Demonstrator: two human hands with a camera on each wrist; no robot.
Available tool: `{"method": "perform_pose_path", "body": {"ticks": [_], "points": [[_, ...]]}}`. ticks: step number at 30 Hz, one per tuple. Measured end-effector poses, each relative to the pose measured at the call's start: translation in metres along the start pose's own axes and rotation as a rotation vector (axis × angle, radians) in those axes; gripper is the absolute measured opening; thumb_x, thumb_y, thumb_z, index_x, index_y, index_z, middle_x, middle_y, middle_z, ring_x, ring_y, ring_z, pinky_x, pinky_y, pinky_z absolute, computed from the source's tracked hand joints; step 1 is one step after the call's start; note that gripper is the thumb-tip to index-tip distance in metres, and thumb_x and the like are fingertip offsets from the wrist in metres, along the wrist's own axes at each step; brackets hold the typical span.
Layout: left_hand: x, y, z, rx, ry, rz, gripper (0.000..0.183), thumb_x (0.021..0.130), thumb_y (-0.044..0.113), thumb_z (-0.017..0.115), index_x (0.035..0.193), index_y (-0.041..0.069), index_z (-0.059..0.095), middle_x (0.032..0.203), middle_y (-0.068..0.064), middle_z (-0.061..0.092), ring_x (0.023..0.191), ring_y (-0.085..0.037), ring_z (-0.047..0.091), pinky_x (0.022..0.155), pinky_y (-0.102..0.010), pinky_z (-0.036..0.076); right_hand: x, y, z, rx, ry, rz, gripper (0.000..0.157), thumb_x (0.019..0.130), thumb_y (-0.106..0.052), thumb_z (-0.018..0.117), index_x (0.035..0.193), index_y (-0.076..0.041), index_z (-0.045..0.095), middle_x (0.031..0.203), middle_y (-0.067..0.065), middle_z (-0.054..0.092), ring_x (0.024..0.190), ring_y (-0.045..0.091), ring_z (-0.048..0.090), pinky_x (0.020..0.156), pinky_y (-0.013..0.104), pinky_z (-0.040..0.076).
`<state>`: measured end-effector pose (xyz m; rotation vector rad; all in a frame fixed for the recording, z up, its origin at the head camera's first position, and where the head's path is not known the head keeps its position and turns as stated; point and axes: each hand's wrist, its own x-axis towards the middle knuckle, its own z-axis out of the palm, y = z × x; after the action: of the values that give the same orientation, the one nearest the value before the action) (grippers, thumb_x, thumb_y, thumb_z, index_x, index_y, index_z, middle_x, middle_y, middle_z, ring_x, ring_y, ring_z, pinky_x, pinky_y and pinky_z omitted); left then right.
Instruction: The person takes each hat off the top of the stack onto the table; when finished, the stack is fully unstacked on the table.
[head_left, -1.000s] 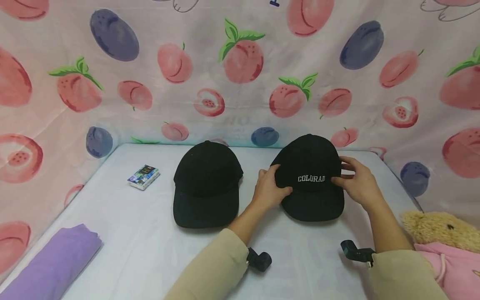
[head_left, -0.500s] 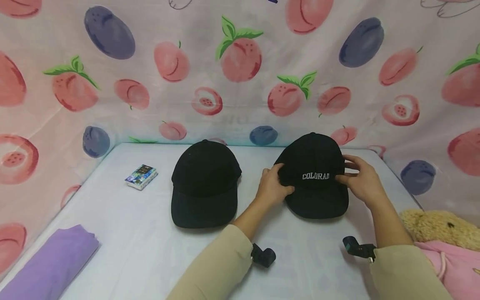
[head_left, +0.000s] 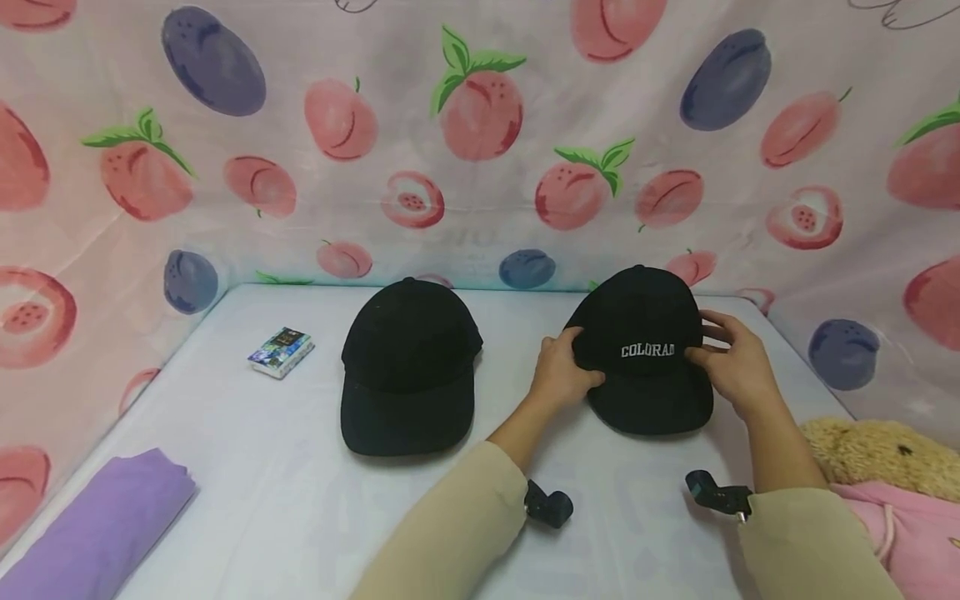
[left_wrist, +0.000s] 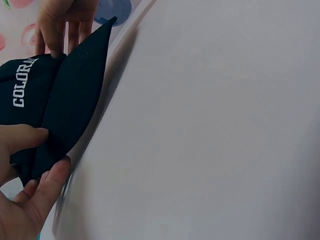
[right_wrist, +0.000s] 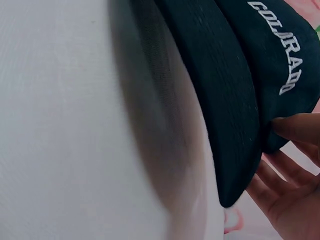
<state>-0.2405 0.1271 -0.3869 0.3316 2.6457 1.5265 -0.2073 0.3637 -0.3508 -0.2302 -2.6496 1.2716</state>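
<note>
Both hands hold a black baseball cap (head_left: 645, 312) with white "COLORADO" lettering across its front, at the right of the table in the head view. My left hand (head_left: 561, 372) grips its left side, with the thumb near the base of the brim (left_wrist: 80, 90). On the opposite side my right hand (head_left: 738, 362) pinches the edge, thumb in front and fingers behind. The right wrist view has the brim (right_wrist: 215, 80) over its shadow on the white cloth. A second, plain black cap (head_left: 408, 350) sits to the left, brim toward me, untouched.
A small box with a colourful printed face (head_left: 281, 352) lies at the back left. Folded purple cloth (head_left: 97, 525) is at the front left. A teddy bear (head_left: 892, 492) in pink sits at the right edge. Fruit-print fabric (head_left: 480, 192) hangs behind the white-covered table (head_left: 247, 467).
The lettered cap has shifted a little to the right, both hands moving along with it and keeping their hold. The plain cap has stayed in place.
</note>
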Motion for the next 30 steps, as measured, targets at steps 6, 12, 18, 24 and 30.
{"method": "perform_pose_path", "body": {"ticks": [6,12,18,24,30], "points": [[0.004,0.002,0.009,0.000,0.016,-0.007,0.076,0.082,0.016,0.085,0.150,0.011,0.052,0.134,-0.017,0.055,0.122,-0.028,0.058,0.107,-0.036,0.049,0.004,0.003,0.000,0.046,0.036,0.036,0.070,0.098,-0.001,0.060,0.161,-0.002,0.030,0.157,0.035,0.039,0.139,0.057,0.044,0.110,0.068,0.039],[0.006,0.004,0.016,-0.002,0.021,-0.023,0.076,0.081,0.016,0.087,0.149,0.012,0.053,0.130,-0.016,0.055,0.120,-0.028,0.059,0.104,-0.035,0.051,0.005,0.008,0.000,0.057,0.052,0.055,0.069,0.098,0.000,0.058,0.161,-0.001,0.030,0.158,0.035,0.037,0.141,0.057,0.042,0.111,0.069,0.037],[0.011,0.005,0.020,0.009,0.013,-0.055,0.076,0.080,0.017,0.087,0.148,0.013,0.054,0.130,-0.016,0.055,0.121,-0.029,0.060,0.104,-0.035,0.051,0.003,0.014,0.003,0.086,0.042,0.054,0.071,0.097,0.002,0.058,0.161,0.000,0.027,0.159,0.035,0.035,0.141,0.056,0.041,0.111,0.068,0.037],[0.018,0.007,0.017,-0.006,0.008,-0.078,0.075,0.080,0.017,0.088,0.147,0.012,0.055,0.138,-0.018,0.054,0.128,-0.030,0.056,0.108,-0.037,0.049,0.005,0.016,0.008,0.136,0.030,0.032,0.077,0.097,0.001,0.059,0.164,-0.005,0.021,0.163,0.032,0.030,0.146,0.053,0.037,0.114,0.067,0.035],[0.023,0.007,0.016,-0.015,-0.004,-0.094,0.075,0.081,0.018,0.088,0.149,0.013,0.055,0.141,-0.017,0.054,0.131,-0.029,0.055,0.110,-0.037,0.048,0.008,0.015,0.008,0.136,-0.045,0.009,0.091,0.097,-0.010,0.067,0.167,-0.009,0.009,0.168,0.030,0.019,0.151,0.053,0.026,0.119,0.068,0.027]]}}
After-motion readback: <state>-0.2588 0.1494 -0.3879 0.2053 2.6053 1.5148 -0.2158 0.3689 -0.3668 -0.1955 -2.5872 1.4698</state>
